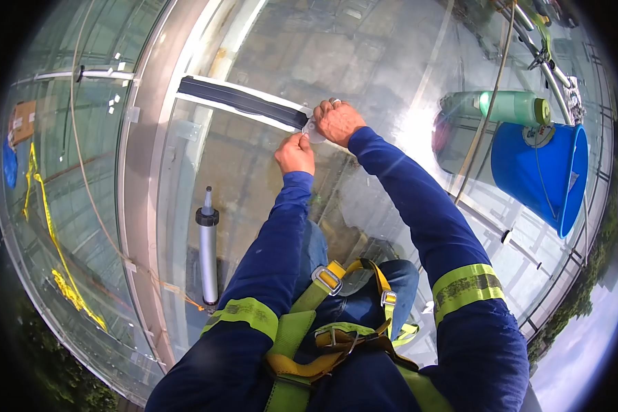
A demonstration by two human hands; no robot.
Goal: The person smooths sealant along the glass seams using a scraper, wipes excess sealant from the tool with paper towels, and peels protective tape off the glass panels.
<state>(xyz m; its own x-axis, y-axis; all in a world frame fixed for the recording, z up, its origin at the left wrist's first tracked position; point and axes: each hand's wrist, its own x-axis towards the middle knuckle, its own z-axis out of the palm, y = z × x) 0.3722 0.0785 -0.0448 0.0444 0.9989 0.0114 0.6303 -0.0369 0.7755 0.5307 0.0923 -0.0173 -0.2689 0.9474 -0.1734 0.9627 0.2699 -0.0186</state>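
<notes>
My left hand (296, 155) is closed in a pinch at the right end of a black sealant strip (244, 101). Just above it, my right hand (338, 122) has its fingers curled, with a ring on one of them. Between the two hands shows a small whitish translucent piece (310, 130), and both sets of fingertips meet it; its exact kind I cannot make out. White tape (226, 108) borders the black strip along both long edges. Left of my left forearm lies a silver caulking gun (207, 254), its nozzle pointing away from me.
A blue bucket (539, 172) lies tilted at the right, beside a green bottle (515, 106). Ropes (484, 117) cross the glass surface. A metal frame bar (141, 206) runs along the left, with yellow webbing (51, 226) and a cardboard box (23, 121) beyond. I wear a harness (329, 278).
</notes>
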